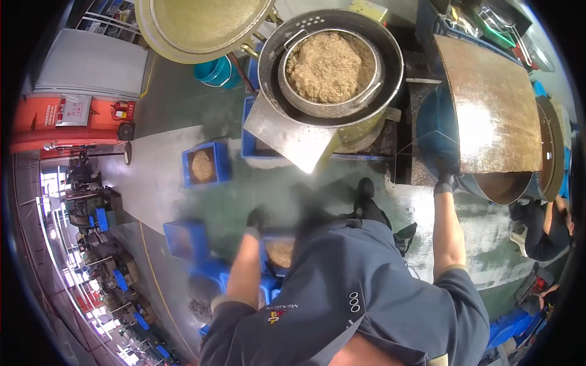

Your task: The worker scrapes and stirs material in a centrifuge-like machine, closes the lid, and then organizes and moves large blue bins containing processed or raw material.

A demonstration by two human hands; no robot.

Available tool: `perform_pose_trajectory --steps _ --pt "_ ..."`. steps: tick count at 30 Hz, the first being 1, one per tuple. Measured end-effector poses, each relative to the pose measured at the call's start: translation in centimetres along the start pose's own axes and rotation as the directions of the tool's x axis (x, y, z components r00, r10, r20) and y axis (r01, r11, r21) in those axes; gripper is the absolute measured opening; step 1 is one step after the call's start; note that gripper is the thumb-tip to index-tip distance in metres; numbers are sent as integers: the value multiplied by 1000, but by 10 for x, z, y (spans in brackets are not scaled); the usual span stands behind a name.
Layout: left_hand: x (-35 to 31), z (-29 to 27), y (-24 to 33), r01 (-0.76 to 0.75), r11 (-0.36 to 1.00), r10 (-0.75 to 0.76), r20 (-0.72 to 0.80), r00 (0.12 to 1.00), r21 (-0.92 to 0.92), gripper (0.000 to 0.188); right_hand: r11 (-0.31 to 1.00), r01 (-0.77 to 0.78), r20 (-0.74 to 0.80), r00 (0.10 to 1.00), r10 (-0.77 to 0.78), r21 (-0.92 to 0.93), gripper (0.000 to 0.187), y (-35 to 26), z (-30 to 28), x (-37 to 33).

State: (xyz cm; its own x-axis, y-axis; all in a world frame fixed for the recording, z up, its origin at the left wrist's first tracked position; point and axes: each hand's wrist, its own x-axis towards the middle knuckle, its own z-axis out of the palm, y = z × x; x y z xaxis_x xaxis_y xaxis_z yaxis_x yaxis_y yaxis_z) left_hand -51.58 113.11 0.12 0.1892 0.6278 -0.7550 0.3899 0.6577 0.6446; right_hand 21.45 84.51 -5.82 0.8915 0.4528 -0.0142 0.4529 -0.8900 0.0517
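Observation:
My right hand (446, 177), in a dark glove, is at the rim of a blue drum (436, 131), beside the near left corner of a brown board (497, 116) that lies over it. Its fingers blend into the dark drum side, so their grip is unclear. My left hand (256, 218), also dark-gloved, hangs low over the floor at my left side, smeared, with its fingers not readable. Ahead stands a large round metal tub (394, 76). Inside it sits a metal pot (317, 110) with side handles, heaped with tan granular material (329, 64).
A round yellowish lid (204, 27) stands raised left of the tub. A metal sheet (290, 131) slopes from the tub's front. Blue bins (223, 161) stand on the green floor, with a teal bucket (213, 74) beyond. Another person (543, 229) sits at far right.

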Motion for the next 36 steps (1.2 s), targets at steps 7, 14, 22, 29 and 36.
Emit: perform_pose_trajectory --steps 7,14,22,29,36 --pt "74 -26 116 184 973 -167 125 978 -136 41 420 -516 209 781 588 746 19 -17 -103 -86" --pt "110 -133 134 273 962 -265 196 944 -17 43 4 11 -12 965 261 1000 33 -238 -297 -252" --pt "119 -235 107 340 938 -329 144 933 -65 46 -354 -385 344 923 -174 853 41 -479 -331 -261" --pt "111 -277 103 409 912 -404 123 907 -19 40 -425 -275 278 959 -57 862 34 -569 -302 -210" --pt "195 -336 144 398 907 -419 203 885 138 32 -353 -353 417 901 120 866 24 -595 -307 -229"
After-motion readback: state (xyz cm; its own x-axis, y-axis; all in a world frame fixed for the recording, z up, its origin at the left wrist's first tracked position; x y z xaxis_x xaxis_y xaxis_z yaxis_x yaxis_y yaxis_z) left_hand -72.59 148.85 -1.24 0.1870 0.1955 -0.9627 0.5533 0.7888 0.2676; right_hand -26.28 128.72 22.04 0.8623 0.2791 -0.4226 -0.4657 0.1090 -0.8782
